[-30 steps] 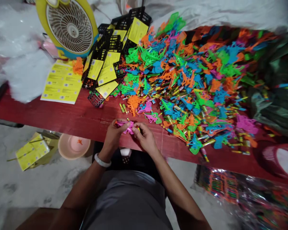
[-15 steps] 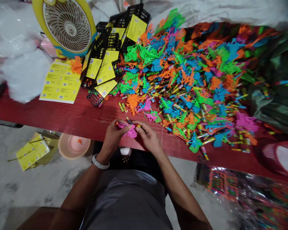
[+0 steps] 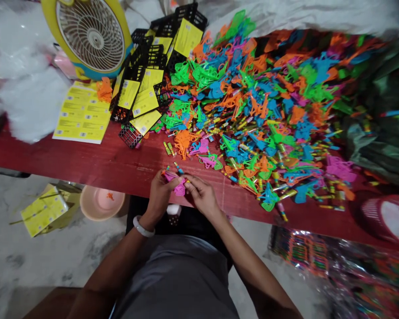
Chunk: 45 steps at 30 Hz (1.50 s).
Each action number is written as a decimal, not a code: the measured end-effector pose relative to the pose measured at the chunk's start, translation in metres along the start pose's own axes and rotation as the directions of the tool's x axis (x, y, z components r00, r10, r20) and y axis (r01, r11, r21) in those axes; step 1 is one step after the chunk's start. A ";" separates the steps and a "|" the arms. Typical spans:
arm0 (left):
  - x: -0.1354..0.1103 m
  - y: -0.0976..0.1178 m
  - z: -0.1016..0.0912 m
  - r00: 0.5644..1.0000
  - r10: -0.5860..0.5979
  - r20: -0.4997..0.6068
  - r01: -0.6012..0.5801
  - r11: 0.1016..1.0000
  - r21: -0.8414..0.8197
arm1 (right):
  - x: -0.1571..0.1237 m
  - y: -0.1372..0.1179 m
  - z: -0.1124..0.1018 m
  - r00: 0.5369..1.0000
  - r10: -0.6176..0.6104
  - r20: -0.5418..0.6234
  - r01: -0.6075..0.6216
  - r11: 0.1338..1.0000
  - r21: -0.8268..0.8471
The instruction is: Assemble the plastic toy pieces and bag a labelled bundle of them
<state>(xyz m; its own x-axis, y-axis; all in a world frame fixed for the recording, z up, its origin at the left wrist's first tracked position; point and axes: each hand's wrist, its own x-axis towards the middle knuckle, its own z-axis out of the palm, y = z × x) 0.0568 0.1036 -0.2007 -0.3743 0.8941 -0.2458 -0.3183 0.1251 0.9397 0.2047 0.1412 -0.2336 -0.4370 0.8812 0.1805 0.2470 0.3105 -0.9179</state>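
My left hand (image 3: 162, 191) is closed around a magenta plastic toy piece (image 3: 180, 189) with a mesh-like flat part, just above the table's front edge. Thumb and fingers of my right hand (image 3: 203, 196) are pinched together against its right side. A bit of yellow shows at those fingertips, but most of what they grip is hidden. Just beyond the fingers is a small tube with a blue end (image 3: 178, 168); I cannot tell whether it is held or lies on the table. Two small yellow-green tubes (image 3: 168, 149) lie farther back.
A large heap of coloured plastic pieces (image 3: 252, 102) and small tubes covers the red table (image 3: 119, 164). Black plastic baskets (image 3: 130, 135) with yellow cards, yellow sheets (image 3: 83, 115) and a fan (image 3: 95, 40) stand left. A basin (image 3: 86, 206) sits below; a red basket (image 3: 379, 217) is right.
My right fingertips have drawn in closer to the magenta piece, and the red-and-yellow thing in them is now mostly hidden. My left hand has shifted slightly right and turned.
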 end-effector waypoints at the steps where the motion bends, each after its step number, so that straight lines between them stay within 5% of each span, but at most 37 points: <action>1: -0.001 -0.002 0.000 1.000 -0.009 0.016 0.010 1.000 -0.026 | -0.002 0.000 0.000 1.000 0.004 0.004 -0.004 1.000 0.004; 4: -0.002 -0.005 0.003 0.997 -0.045 0.056 0.052 0.991 -0.126 | -0.008 -0.003 -0.002 1.000 -0.011 -0.007 0.011 1.000 -0.025; 9: -0.006 -0.007 0.017 0.998 -0.025 -0.056 0.011 0.971 -0.238 | -0.012 -0.009 -0.002 0.999 -0.032 0.013 0.033 0.998 -0.057; 15: -0.010 -0.010 0.022 0.999 0.052 -0.006 -0.052 0.995 -0.085 | -0.017 -0.015 0.008 0.996 -0.050 -0.073 0.047 0.998 -0.045; 19: 0.001 0.001 0.018 0.983 0.087 0.160 -0.103 0.990 0.092 | -0.010 -0.010 -0.038 0.983 -0.040 -0.182 0.008 0.985 -0.172; 22: 0.029 0.010 0.014 0.972 0.180 0.154 -0.215 0.943 0.254 | -0.003 -0.001 -0.094 0.832 -0.149 -0.534 -0.127 0.886 -0.446; 24: 0.055 0.013 0.015 0.961 0.269 0.062 -0.271 0.874 0.405 | 0.004 0.002 -0.115 0.706 -0.294 -0.645 -0.228 0.767 -0.599; 25: 0.069 0.014 0.016 0.951 0.309 0.019 -0.278 0.826 0.490 | 0.008 0.002 -0.115 0.693 -0.333 -0.639 -0.235 0.734 -0.637; 26: 0.082 0.014 0.018 0.941 0.340 -0.010 -0.274 0.775 0.569 | 0.012 0.002 -0.107 0.726 -0.327 -0.604 -0.200 0.741 -0.641; 29: 0.112 0.013 0.026 0.915 0.403 -0.009 -0.277 0.645 0.712 | 0.023 0.000 -0.050 0.924 -0.183 -0.337 0.001 0.880 -0.475; 32: 0.118 0.015 0.025 0.918 0.396 0.033 -0.298 0.631 0.717 | 0.030 0.002 0.008 0.973 -0.121 -0.198 0.026 0.904 -0.427; 34: 0.112 0.017 0.016 0.936 0.352 0.003 -0.267 0.705 0.657 | 0.031 0.007 0.022 0.981 -0.077 -0.179 0.002 0.923 -0.386; 39: 0.081 0.022 -0.015 0.983 0.186 0.007 -0.181 0.946 0.269 | 0.024 0.008 -0.011 0.961 0.128 -0.246 -0.129 0.992 0.012; 45: 0.048 0.014 -0.022 0.998 -0.004 0.063 0.003 1.000 0.017 | 0.030 -0.011 -0.035 0.954 0.238 -0.183 -0.146 0.900 0.410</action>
<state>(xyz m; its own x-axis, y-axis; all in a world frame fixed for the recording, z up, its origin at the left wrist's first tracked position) 0.0151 0.1385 -0.2043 -0.3179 0.9188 -0.2338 -0.3046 0.1346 0.9429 0.2188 0.1768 -0.2060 -0.1999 0.9796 0.0180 -0.0680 0.0044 -0.9977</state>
